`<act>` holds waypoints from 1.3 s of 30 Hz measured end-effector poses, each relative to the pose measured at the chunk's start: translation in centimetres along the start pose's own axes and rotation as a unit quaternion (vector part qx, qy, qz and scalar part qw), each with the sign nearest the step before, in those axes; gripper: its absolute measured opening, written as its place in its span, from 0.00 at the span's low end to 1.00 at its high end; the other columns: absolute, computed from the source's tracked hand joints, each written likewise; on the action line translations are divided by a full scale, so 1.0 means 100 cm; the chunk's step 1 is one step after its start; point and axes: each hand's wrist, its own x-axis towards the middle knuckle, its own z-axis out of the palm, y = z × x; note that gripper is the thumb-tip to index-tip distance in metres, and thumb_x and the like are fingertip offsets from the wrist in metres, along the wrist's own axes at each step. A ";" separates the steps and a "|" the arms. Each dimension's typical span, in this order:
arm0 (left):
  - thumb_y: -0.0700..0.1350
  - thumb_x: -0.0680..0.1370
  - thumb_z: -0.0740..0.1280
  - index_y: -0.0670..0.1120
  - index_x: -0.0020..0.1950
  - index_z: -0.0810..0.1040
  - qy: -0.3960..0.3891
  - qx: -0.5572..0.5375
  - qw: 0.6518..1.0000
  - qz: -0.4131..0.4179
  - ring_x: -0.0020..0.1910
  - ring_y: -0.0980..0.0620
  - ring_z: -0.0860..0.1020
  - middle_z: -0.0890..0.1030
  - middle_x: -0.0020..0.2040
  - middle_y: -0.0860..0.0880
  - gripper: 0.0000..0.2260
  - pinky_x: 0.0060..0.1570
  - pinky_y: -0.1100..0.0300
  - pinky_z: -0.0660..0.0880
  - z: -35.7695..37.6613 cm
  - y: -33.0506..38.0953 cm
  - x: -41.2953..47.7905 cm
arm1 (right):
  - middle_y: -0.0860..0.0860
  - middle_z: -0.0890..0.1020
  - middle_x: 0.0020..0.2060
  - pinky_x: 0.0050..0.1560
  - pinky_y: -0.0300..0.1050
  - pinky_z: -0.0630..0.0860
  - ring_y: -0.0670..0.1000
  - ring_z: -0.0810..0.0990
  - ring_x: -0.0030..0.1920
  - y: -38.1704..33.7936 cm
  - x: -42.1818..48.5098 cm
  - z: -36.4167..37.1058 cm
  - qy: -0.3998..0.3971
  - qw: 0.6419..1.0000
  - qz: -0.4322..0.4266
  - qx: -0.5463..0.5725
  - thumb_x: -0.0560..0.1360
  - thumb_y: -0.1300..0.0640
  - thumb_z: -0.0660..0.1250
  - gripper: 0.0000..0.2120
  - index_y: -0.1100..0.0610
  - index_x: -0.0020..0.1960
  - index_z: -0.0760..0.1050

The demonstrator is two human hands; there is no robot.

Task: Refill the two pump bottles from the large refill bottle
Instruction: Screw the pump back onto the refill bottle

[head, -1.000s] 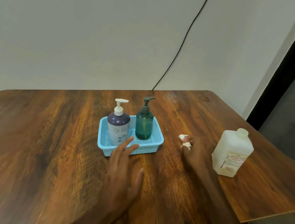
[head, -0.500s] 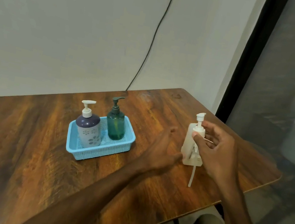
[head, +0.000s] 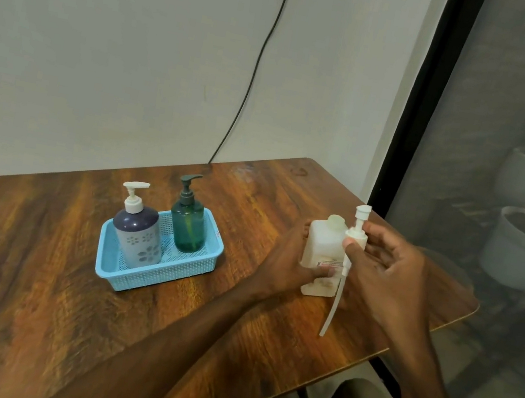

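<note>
A white square refill bottle (head: 323, 243) with a capped neck stands near the table's right edge. My left hand (head: 291, 266) grips its body from the left. My right hand (head: 390, 276) pinches a loose white pump head (head: 356, 235) in front of the bottle, its long dip tube (head: 333, 304) hanging down toward the table. A purple-and-grey pump bottle (head: 138, 237) and a teal pump bottle (head: 188, 224) stand upright in a blue basket (head: 158, 275) to the left.
The wooden table (head: 48, 284) ends close on the right and at the front. A black cable (head: 260, 59) runs down the wall behind. Beyond a dark screen on the right stand grey plant pots (head: 523, 249).
My right hand lifted the pump head off the table and carried it to the refill bottle. My left hand moved from in front of the basket to the refill bottle and took hold of it.
</note>
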 end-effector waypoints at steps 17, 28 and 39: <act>0.58 0.72 0.79 0.59 0.81 0.60 0.079 0.022 0.995 -0.051 0.62 0.68 0.74 0.74 0.72 0.62 0.43 0.51 0.79 0.73 -0.091 -0.029 -0.110 | 0.47 0.83 0.58 0.55 0.54 0.82 0.47 0.83 0.57 -0.108 0.015 0.072 -0.040 0.985 -0.134 0.100 0.79 0.56 0.69 0.15 0.56 0.66 0.78; 0.57 0.73 0.79 0.63 0.79 0.58 0.079 0.024 0.996 -0.046 0.60 0.72 0.73 0.71 0.67 0.66 0.42 0.51 0.81 0.71 -0.091 -0.029 -0.111 | 0.45 0.82 0.60 0.58 0.51 0.81 0.44 0.81 0.59 -0.112 0.032 0.092 -0.066 0.983 -0.169 0.038 0.79 0.58 0.69 0.16 0.55 0.66 0.77; 0.58 0.72 0.80 0.58 0.77 0.67 0.101 0.031 0.993 -0.051 0.62 0.64 0.77 0.75 0.66 0.61 0.36 0.52 0.75 0.76 -0.090 -0.033 -0.115 | 0.45 0.82 0.60 0.54 0.46 0.82 0.44 0.81 0.54 -0.022 -0.018 0.114 -0.127 0.986 -0.080 -0.068 0.73 0.49 0.75 0.19 0.50 0.62 0.77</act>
